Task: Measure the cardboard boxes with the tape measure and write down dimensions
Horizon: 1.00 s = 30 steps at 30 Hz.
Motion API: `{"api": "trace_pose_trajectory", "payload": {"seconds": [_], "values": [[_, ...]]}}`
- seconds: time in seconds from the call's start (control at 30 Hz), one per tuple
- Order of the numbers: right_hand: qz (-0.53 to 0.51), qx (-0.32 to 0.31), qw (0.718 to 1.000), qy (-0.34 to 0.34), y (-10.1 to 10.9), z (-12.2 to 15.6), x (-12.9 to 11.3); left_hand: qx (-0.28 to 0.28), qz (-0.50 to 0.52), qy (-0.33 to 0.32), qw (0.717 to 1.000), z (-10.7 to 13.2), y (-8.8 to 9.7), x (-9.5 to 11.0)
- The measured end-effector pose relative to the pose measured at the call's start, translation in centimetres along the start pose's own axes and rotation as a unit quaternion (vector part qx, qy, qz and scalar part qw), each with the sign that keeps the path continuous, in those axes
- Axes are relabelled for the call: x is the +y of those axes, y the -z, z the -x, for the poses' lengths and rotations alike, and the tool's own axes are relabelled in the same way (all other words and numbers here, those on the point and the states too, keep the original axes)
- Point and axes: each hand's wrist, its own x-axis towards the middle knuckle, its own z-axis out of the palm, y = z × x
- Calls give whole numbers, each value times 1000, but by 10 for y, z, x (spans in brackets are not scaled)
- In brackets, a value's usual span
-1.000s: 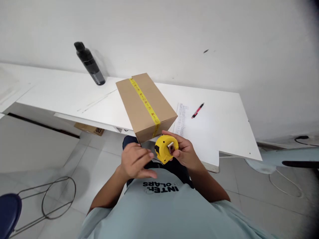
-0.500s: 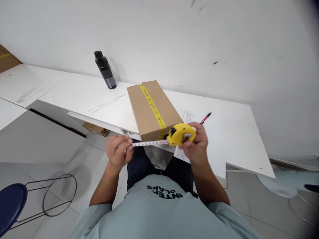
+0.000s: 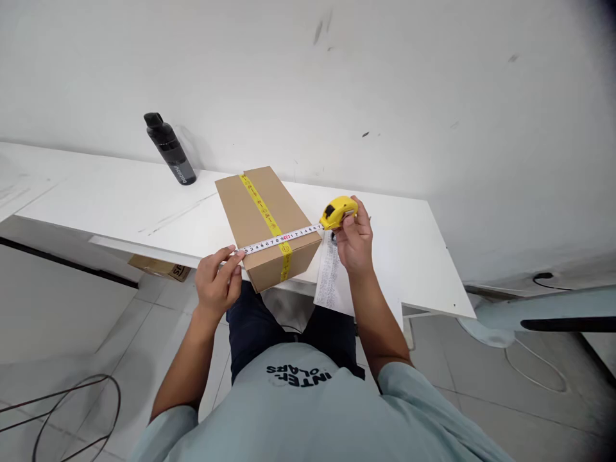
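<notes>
A brown cardboard box (image 3: pixel 257 212) with yellow printed tape (image 3: pixel 262 208) along its top sits near the front edge of the white desk. Across the box's top, close to its near edge, stretches the white blade of a tape measure (image 3: pixel 339 213). My right hand (image 3: pixel 355 240) grips the yellow case just past the box's right side. At the left edge of the box, my left hand (image 3: pixel 219 282) pinches the blade's free end between thumb and fingers. Beneath the right hand lies a sheet of printed paper (image 3: pixel 327 282), partly covered.
A dark water bottle (image 3: pixel 171 151) stands at the back left against the wall. Below the desk (image 3: pixel 115 186), another cardboard box (image 3: pixel 158 266) rests on the floor. Wire legs of a stool (image 3: pixel 72 410) show at lower left.
Both hands have raised the stretched tape measure from in front of the box onto its top, pulling out more blade. The view has shifted to the right.
</notes>
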Motion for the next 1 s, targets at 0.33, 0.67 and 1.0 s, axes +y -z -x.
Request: {"api": "trace_pose_trajectory", "payload": {"seconds": [0.33,0.67,1.0], "values": [[-13,-31,999,0,-1,4,4,-30,28,41,998,1,1,16],[-1,-27,1000,2,0,6,4,-10,16,73,997,1,-4,23],[-9,-23,1000,-2,-5,8,-2,49,-16,75,996,2,-3,33]]}}
